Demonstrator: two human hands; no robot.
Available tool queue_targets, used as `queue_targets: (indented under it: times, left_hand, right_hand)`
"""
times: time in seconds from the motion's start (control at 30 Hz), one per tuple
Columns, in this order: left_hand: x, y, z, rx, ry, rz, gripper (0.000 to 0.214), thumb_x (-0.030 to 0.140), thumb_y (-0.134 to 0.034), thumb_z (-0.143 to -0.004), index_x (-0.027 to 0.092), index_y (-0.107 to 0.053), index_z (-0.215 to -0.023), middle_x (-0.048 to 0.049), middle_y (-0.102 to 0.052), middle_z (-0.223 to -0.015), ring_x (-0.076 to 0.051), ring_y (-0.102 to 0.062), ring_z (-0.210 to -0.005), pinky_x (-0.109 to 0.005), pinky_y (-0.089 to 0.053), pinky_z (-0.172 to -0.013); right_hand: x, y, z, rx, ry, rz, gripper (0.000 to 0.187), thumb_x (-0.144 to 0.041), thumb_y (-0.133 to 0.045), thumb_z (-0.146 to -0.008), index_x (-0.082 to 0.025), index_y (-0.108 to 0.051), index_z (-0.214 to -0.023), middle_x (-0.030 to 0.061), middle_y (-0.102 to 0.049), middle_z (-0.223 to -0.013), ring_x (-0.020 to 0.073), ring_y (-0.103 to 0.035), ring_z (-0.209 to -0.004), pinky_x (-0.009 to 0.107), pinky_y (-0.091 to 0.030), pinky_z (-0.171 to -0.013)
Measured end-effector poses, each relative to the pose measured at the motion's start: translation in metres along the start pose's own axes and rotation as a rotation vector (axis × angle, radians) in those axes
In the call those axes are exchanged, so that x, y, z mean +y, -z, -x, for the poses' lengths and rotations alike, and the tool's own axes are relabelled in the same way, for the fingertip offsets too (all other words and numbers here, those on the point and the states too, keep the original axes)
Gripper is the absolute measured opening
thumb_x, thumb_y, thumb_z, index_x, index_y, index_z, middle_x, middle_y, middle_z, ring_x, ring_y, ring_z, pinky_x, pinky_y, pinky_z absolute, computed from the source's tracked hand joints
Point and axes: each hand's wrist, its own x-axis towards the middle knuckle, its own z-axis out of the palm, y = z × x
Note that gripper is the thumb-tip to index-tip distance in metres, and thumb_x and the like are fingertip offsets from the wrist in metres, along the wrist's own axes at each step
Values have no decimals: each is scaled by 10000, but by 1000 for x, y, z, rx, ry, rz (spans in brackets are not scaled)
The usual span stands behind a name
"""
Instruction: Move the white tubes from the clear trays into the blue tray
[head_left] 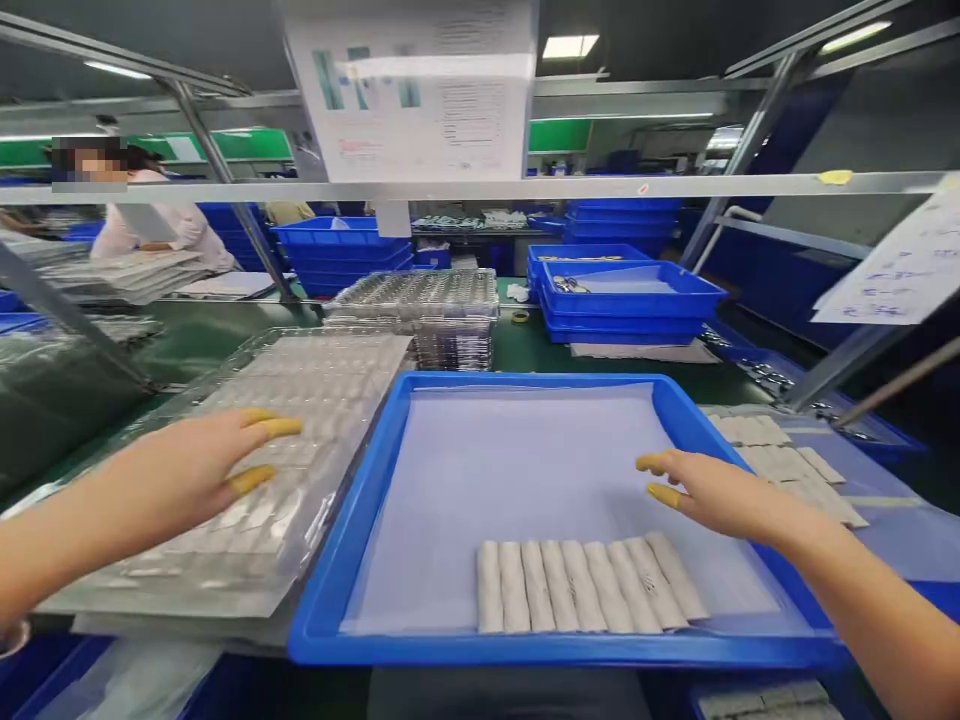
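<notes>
My left hand (184,465) hovers open over a clear plastic blister tray (300,400) on the left, with yellow finger cots on its fingertips. My right hand (709,490) is open too, also with yellow cots, and reaches over the right side of a blue tray (360,520) lined with a pale sheet. Neither hand holds anything. A row of several beige wrapped pieces (585,585) lies at the tray's near edge, just below my right hand.
More beige pieces (780,460) lie on a surface to the right. A stack of clear blister trays (427,310) and stacked blue bins (622,295) stand behind. A metal rail (480,188) with a hung paper sheet crosses overhead. A person in pink (150,225) works at far left.
</notes>
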Motion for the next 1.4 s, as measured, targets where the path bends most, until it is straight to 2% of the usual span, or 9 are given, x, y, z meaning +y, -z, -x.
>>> queue_targets:
  times: [0.13,0.27,0.5,0.63,0.73,0.9,1.03,1.23,1.4]
  left_hand:
    - [136,-38,-37,-334,-241,324,501,518,-532,-789,337,-572,-1254,-27,-733,-1070,-241,-698,-857,-308,-509,-716]
    - [206,-90,-35,-558,-249,470,401,421,-656,-668,235,-647,-1023,-126,-741,-907,-330,-695,-814,-368,-483,-633]
    - [218,-119,-12,-624,-6,754,241,371,-588,-718,234,-436,-845,-5,-593,-707,-236,-613,-678,-327,-463,-612]
    - [221,-89,-26,-549,111,966,174,374,-454,-853,235,-359,-894,8,-548,-792,-200,-605,-790,-335,-493,-741]
    - [238,-55,-46,-565,172,1404,214,381,-465,-905,257,-337,-1024,4,-568,-909,-190,-605,-903,-378,-515,-817]
    - [279,-31,-61,-654,12,1989,406,324,-650,-837,275,-317,-1064,2,-580,-946,-161,-636,-816,-398,-583,-706]
    - [281,-31,-67,-566,9,2180,487,247,-687,-819,284,-313,-1129,-3,-598,-933,-148,-657,-796,-268,-577,-614]
    - [275,-45,-65,-607,-61,2322,601,246,-799,-707,303,-406,-1157,-23,-565,-1015,-162,-669,-781,-184,-556,-499]
    - [280,-55,-57,-587,-82,2343,494,285,-787,-726,297,-482,-1115,-9,-563,-962,-129,-664,-695,-151,-511,-474]
  right_hand:
    - [-17,0,7,-260,-93,-20,244,-293,-613,-988,-151,-599,-1186,73,-665,-1043,240,-668,-876,419,-571,-779]
    - [-29,-13,21,-407,-140,-63,226,-278,-663,-955,-139,-616,-1126,53,-659,-974,224,-661,-810,407,-569,-748]
    - [-15,-31,52,-289,-198,-401,153,-176,-675,-888,-139,-564,-987,-8,-570,-778,202,-597,-696,365,-520,-680]
    - [-1,-10,44,-153,-89,-827,167,-184,-548,-915,-200,-405,-999,4,-526,-824,212,-585,-768,379,-500,-720]
    - [-8,6,20,-174,87,-1199,269,-397,-523,-931,-242,-321,-1015,10,-498,-933,195,-603,-816,356,-536,-714]
    - [-44,15,-16,-396,312,-1590,585,-582,-657,-846,-280,-260,-1152,10,-529,-955,205,-654,-797,350,-590,-624]
    - [-57,20,-25,-487,348,-1722,536,-484,-698,-881,-257,-319,-1185,44,-594,-969,206,-662,-840,302,-585,-640]
    - [-66,11,-28,-428,228,-1824,553,-344,-842,-775,-272,-381,-1072,-17,-545,-936,110,-620,-702,113,-506,-466]
    - [-77,-5,-23,-374,219,-1828,505,-322,-841,-780,-276,-403,-1026,-30,-523,-936,89,-603,-615,124,-475,-439]
